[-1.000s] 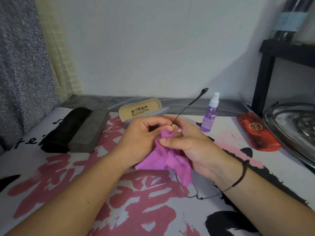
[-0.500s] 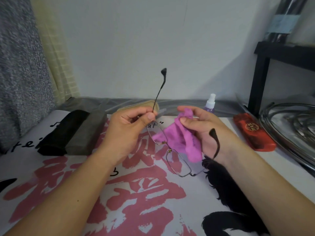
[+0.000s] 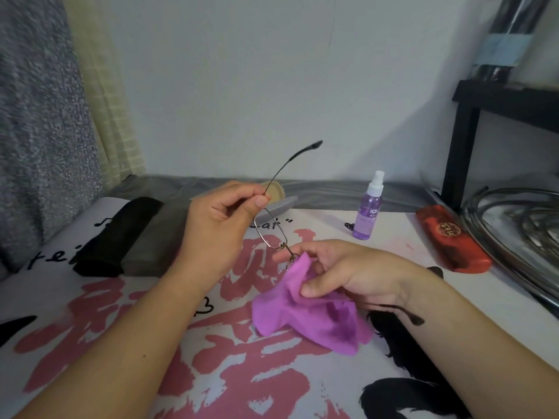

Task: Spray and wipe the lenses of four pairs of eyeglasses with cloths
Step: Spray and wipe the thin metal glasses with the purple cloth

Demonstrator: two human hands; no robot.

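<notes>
My left hand (image 3: 222,222) pinches the thin-rimmed eyeglasses (image 3: 271,234) at the left hinge, above the table. One temple arm sticks up and to the right. The other temple crosses my right wrist. My right hand (image 3: 348,273) holds a purple cloth (image 3: 305,316) folded around the second lens, thumb on top. That lens is hidden inside the cloth. The cloth's loose end lies on the table. A purple spray bottle (image 3: 368,211) with a white nozzle stands behind, to the right of the glasses.
A black case (image 3: 118,234) and a grey case (image 3: 157,237) lie at the left. A tan case (image 3: 276,192) sits behind my left hand, a red case (image 3: 452,238) at the right. Metal coils (image 3: 514,231) and a black stand (image 3: 462,137) fill the right edge.
The glasses have tilted, so the raised temple now leans to the right. My right hand has dropped toward the table with the cloth around the right lens.
</notes>
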